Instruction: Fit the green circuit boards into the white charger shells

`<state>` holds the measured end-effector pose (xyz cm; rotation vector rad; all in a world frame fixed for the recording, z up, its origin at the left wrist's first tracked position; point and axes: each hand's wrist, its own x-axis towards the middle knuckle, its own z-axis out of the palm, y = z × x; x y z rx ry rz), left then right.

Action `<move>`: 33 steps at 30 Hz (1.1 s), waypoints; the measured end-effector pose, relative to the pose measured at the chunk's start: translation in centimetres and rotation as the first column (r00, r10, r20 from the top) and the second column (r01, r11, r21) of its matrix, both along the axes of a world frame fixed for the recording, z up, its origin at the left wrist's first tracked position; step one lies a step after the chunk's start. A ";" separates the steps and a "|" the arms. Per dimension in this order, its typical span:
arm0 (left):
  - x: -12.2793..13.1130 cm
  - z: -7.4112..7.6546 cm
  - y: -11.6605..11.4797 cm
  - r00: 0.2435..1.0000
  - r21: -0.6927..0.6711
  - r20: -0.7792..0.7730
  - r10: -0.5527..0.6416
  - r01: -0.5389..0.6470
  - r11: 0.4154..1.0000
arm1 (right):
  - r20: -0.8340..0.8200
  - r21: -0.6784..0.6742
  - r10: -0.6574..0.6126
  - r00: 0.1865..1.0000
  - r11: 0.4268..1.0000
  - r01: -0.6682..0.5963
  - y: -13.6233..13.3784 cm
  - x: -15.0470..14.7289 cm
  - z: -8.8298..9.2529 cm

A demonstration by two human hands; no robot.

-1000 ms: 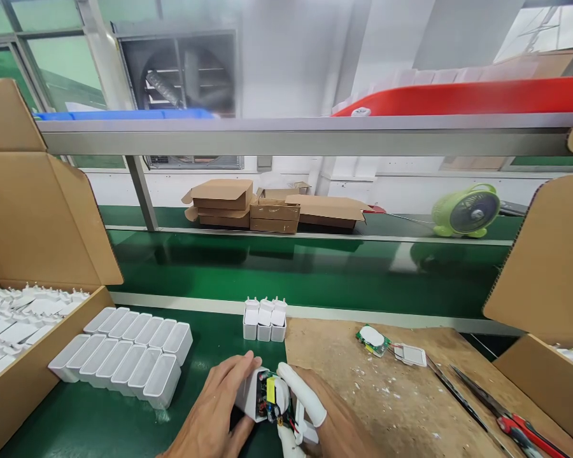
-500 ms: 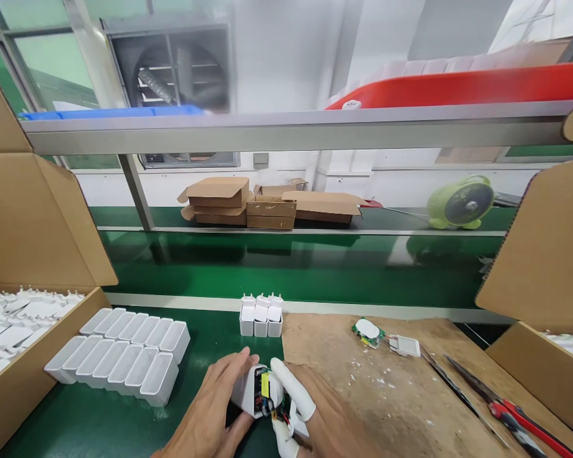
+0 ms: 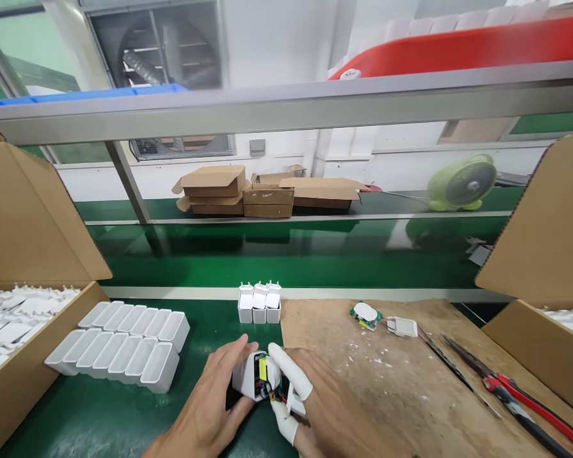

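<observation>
My left hand is closed round a white plastic charger housing, its open end facing right. With white finger cots on thumb and forefinger, my right hand pinches a circuit board that carries a yellow-taped part and a white pad. The board's left end sits at the mouth of the housing; how deep it reaches is hidden. A white plug cover hangs by wires under my right fingers. Beyond my hands stand several white chargers with pins upward.
Rows of open white housings stand at left, beside a carton of white parts. On the brown board lie another circuit board wired to a plug cover, tweezers and red-handled scissors. A second carton is at right.
The view has tipped slightly downward, so the background sits higher. Both hands keep their grip, and the circuit board looks about the same distance into the housing.
</observation>
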<state>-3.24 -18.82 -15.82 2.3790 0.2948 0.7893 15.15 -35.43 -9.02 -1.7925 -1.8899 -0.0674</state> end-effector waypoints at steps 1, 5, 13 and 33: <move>0.0 0.0 0.0 1.000 0.000 0.003 0.003 -0.003 1.000 | -0.011 -0.022 0.006 1.000 1.000 -0.006 -0.1 0.1 0.0; 0.0 -0.3 0.0 1.000 -0.009 0.007 0.016 -0.016 1.000 | -0.058 -0.088 0.017 0.998 0.996 -0.022 0.0 0.4 -0.6; -0.1 0.0 -0.2 1.000 0.001 -0.001 0.018 -0.018 1.000 | -0.049 -0.214 0.019 0.999 0.977 -0.029 -0.2 0.4 -0.1; 0.3 0.7 -0.9 0.992 -0.287 0.035 -0.121 0.126 0.949 | -0.500 0.041 -0.011 0.866 0.999 0.036 0.1 0.7 -0.6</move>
